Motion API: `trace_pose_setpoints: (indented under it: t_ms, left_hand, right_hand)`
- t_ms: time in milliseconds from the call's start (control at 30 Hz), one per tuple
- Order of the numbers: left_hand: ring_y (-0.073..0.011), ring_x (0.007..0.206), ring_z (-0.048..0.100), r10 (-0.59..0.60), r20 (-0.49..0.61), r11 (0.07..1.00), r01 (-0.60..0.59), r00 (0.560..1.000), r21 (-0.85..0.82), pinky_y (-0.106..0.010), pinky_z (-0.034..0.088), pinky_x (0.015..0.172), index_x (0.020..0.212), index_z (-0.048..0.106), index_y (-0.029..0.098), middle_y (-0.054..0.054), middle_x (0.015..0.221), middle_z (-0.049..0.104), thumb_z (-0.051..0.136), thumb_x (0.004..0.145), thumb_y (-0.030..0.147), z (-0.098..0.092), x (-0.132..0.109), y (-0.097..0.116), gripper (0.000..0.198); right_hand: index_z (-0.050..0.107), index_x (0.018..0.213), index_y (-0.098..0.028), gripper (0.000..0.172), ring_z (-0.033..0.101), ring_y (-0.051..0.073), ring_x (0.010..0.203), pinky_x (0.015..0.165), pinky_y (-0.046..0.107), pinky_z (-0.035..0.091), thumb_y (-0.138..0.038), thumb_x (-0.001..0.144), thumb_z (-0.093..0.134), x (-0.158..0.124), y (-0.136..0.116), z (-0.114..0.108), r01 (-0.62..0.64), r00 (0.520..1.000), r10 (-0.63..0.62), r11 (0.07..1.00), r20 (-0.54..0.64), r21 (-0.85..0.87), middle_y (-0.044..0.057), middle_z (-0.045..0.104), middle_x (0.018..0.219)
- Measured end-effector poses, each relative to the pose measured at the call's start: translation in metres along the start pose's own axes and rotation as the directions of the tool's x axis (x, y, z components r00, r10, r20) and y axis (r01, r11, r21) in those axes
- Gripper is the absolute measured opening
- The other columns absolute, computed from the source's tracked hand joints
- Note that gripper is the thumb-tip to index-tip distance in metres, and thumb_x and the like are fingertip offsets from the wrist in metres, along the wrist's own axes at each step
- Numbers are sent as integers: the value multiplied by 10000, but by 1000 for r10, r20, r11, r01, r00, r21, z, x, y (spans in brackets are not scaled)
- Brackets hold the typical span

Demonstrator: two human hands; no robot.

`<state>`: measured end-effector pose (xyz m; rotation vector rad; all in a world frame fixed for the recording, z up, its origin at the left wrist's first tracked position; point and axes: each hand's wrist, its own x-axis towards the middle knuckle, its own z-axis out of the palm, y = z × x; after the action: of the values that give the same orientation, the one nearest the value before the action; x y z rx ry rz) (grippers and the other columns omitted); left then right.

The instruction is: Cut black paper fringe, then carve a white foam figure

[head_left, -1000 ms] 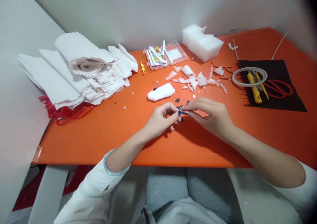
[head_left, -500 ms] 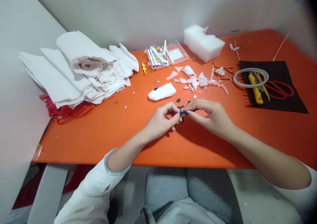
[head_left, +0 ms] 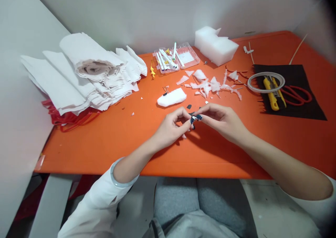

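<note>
My left hand (head_left: 174,127) and my right hand (head_left: 222,120) meet fingertip to fingertip over the orange table (head_left: 105,143). Both hands pinch at a tiny dark and white piece (head_left: 194,118), mostly covered by the fingers and dark-painted nails, so its shape is unclear. Just beyond the fingertips lie small black scraps (head_left: 189,106). A carved white foam piece (head_left: 172,97) rests behind my left hand. White foam shavings (head_left: 206,85) are scattered beyond my right hand.
Stacked white sheets (head_left: 86,69) lie on the left over red plastic (head_left: 57,115). Behind are a marker case (head_left: 187,57) and a foam block (head_left: 215,47). Black sheet (head_left: 307,90), tape ring (head_left: 252,83), yellow cutter (head_left: 274,99) and red-handled scissors (head_left: 306,99) are right.
The fingertips of my right hand have shifted slightly, showing more white on the small piece. My left hand has hardly moved.
</note>
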<state>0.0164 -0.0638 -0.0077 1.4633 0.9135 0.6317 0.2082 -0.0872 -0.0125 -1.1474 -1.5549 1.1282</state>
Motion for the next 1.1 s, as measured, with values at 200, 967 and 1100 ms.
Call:
trace_pose_setpoints:
  t_ms: [200, 967, 1100]
  left_hand:
    - [-72, 562, 545, -50, 15, 997, 49, 999, 62, -165, 478, 428, 891, 546, 179, -7, 797, 606, 569, 845, 404, -1, -1, 1, 231]
    - [-108, 664, 609, -11, 4, 994, 11, 1000, 105, -205, 535, 534, 848, 577, 162, -30, 807, 638, 579, 850, 382, -2, -1, 1, 220]
    - [-105, 652, 620, -29, -4, 994, 29, 1000, 106, -200, 532, 527, 890, 589, 166, -37, 831, 658, 564, 859, 395, -1, -1, 0, 233]
  right_hand:
    - [673, 872, -170, 207, 674, 181, 804, 781, 319, 529, -363, 796, 676, 2, 4, -1, -120, 993, 116, 984, 36, 135, 49, 718, 862]
    - [671, 878, -161, 234, 676, 179, 803, 772, 318, 546, -371, 778, 698, 1, 6, 1, -131, 991, 123, 977, 55, 171, 61, 714, 871]
    - [670, 873, -164, 250, 679, 193, 811, 783, 338, 547, -386, 764, 707, 2, 5, 0, -141, 990, 137, 974, 35, 175, 67, 716, 868]
